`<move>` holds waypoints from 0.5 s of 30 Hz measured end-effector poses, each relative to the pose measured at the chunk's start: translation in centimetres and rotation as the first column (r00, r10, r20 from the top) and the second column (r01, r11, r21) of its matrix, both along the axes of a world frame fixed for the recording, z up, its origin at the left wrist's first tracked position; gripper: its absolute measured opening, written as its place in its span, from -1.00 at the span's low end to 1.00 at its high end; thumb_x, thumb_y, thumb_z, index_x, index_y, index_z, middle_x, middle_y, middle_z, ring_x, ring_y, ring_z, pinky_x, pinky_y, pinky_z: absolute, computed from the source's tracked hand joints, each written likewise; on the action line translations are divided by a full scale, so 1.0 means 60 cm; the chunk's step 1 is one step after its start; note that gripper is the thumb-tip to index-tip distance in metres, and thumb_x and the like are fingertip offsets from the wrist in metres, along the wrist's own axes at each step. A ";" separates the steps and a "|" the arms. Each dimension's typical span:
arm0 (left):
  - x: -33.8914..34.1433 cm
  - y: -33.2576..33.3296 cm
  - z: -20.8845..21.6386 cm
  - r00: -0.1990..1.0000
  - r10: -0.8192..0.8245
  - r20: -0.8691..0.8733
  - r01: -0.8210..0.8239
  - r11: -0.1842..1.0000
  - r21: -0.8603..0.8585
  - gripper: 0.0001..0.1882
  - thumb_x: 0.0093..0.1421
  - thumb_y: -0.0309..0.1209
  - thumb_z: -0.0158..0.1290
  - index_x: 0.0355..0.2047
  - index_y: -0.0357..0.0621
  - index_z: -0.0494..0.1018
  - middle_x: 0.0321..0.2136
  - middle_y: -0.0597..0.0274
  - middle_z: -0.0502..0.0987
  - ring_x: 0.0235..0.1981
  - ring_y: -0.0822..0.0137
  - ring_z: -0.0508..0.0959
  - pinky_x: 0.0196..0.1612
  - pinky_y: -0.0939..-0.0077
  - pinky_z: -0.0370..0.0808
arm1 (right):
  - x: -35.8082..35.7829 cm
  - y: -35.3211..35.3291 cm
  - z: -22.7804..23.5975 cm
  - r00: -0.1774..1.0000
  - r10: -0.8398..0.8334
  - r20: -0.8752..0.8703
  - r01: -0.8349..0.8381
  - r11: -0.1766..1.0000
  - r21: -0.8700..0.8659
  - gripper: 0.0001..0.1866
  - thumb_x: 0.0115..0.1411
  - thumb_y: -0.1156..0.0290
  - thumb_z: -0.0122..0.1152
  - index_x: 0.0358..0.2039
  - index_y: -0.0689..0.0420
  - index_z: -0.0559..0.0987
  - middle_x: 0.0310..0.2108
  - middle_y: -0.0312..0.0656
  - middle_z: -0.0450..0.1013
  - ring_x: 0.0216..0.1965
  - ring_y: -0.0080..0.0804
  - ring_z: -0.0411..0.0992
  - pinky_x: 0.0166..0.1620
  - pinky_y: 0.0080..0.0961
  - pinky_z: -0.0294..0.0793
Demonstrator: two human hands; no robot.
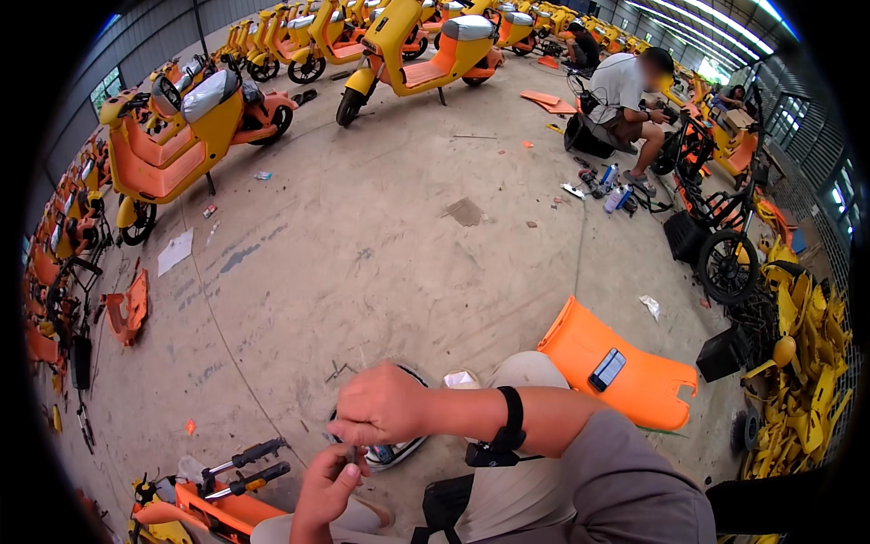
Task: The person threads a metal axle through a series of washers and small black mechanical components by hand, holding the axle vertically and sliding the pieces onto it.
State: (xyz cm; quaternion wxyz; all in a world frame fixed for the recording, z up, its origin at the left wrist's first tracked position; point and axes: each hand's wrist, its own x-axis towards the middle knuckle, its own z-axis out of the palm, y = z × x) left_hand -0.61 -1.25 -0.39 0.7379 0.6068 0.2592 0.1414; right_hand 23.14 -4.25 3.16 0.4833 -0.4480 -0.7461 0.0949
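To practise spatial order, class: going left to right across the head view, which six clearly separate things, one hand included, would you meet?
Small orange panel, white sheet, right hand, flat brown scrap, large orange panel, yellow parts heap.

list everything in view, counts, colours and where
Plastic-bodied scooters: many, yellow and orange, left and far
Stripped metal scooter: one, mostly black, right
Plastic body panels: many, yellow, far right
Curved plastic panel: one, orange, lower right
Rectangular phone: one, dark, on that panel
Flat paper sheet: one, white, left
Other people: at least three, nearest in white, upper right
Rounded object: one, dark-rimmed, lower centre, partly hidden
Wristband: one, black, right forearm
Right hand: one, bare, lower centre
Left hand: one, bare, just below it
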 end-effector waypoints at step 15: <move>0.002 -0.006 -0.058 0.997 0.038 0.068 -0.034 0.998 -0.047 -0.76 0.37 -0.33 -0.03 -0.10 -0.26 0.43 -0.20 0.13 0.53 -0.18 0.30 0.51 -0.01 0.34 0.45 | -0.018 -0.003 -0.025 0.989 0.142 -0.034 -0.144 0.989 -0.042 -0.77 0.10 0.24 0.29 -0.55 0.09 0.51 -0.57 -0.23 0.40 -0.54 -0.19 0.43 -0.50 -0.31 0.40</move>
